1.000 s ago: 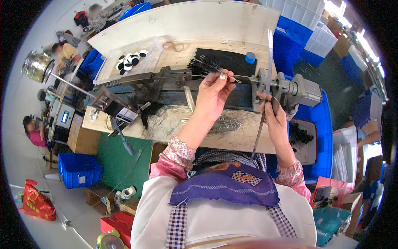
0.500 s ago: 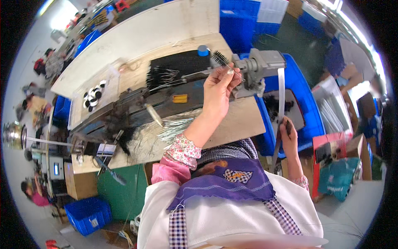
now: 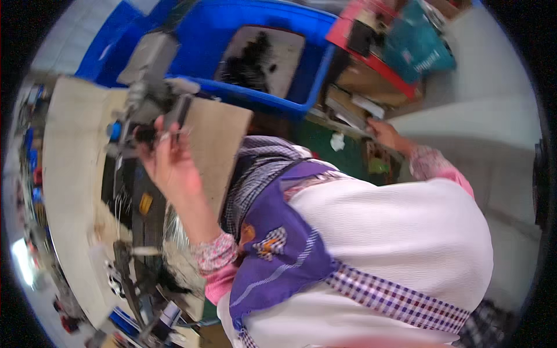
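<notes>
In blur, my left hand (image 3: 177, 171) is raised over the workbench, its fingers closed on a small wire brush with black bristles (image 3: 145, 134). Right behind it stands a grey metal machine (image 3: 152, 58) at the bench end. My right hand (image 3: 386, 136) is stretched out low to the right, beside a cardboard box holding long pale pieces (image 3: 366, 107). Its fingers are curled, but what they hold, if anything, cannot be made out. Nearer me on the bench lie a yellow piece (image 3: 145, 203) and a bundle of thin metal wires (image 3: 177, 229).
A blue bin (image 3: 255, 95) beyond the bench end holds a pale tray (image 3: 295, 55) with black bristly pieces. A red-edged box (image 3: 374, 75) and a teal bag (image 3: 420, 46) stand right of it. A small blue round piece (image 3: 114, 131) sits by the machine.
The view has swung to the right, turning the bench to the left side. My right hand has moved from the upright grey strip to the low box. The left still holds the brush.
</notes>
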Action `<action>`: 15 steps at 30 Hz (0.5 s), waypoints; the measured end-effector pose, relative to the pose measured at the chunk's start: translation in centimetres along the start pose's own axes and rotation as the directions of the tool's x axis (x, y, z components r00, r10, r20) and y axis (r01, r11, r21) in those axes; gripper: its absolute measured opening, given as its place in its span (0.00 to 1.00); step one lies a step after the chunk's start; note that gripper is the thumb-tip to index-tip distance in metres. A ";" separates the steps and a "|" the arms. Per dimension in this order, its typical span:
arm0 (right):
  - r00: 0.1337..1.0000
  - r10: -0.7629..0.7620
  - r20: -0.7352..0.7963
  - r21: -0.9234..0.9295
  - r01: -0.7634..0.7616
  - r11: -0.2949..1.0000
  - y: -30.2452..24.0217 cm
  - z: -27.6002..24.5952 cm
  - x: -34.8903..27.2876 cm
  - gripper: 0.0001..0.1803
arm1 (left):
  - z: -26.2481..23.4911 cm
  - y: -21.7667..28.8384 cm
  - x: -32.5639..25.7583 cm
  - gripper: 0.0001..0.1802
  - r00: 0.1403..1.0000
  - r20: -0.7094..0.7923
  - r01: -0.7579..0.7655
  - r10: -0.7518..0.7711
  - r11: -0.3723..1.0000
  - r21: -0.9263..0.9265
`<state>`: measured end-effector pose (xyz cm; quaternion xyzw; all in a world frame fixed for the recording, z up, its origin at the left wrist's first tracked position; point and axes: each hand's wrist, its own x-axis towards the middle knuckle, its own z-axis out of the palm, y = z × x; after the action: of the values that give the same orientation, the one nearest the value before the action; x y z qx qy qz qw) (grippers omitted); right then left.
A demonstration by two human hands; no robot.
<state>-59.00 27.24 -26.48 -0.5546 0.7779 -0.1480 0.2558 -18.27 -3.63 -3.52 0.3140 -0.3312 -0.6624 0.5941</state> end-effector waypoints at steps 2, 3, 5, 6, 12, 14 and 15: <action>0.995 0.092 -0.027 -0.095 -0.095 0.991 4.0 1.1 -0.5 0.18 | -1.1 -0.5 -0.1 0.21 0.997 0.049 0.059 -0.059 0.998 -0.008; 0.976 0.216 0.036 -0.157 -0.208 0.965 5.6 0.5 -0.4 0.19 | -1.5 -1.2 -0.2 0.23 0.986 0.119 0.123 -0.114 0.989 -0.077; 0.965 0.261 -0.016 -0.220 -0.258 0.941 7.7 1.8 -0.7 0.19 | -3.0 -1.8 0.2 0.25 0.966 0.193 0.199 -0.172 0.971 -0.133; 0.957 0.291 0.019 -0.255 -0.277 0.926 8.3 2.0 0.1 0.20 | -3.4 -1.9 0.2 0.24 0.942 0.266 0.261 -0.206 0.947 -0.190; 0.979 0.189 0.074 -0.342 -0.153 0.927 7.7 3.7 7.8 0.20 | -1.7 0.7 -3.1 0.19 0.959 0.168 0.273 -0.227 0.901 -0.338; 0.996 -0.078 -0.038 -0.213 0.068 0.975 11.3 6.3 9.5 0.21 | -1.6 0.9 -3.3 0.20 0.977 0.046 0.212 -0.209 0.911 -0.354; 0.989 -0.126 -0.075 -0.212 0.108 0.971 16.9 6.8 6.8 0.21 | -1.0 -0.4 -2.1 0.21 0.973 0.077 0.230 -0.216 0.913 -0.337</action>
<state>-70.18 26.97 -42.35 -0.6161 0.7655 -0.1051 0.1527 -17.52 -1.59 -4.39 0.2284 -0.1837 -0.7792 0.5540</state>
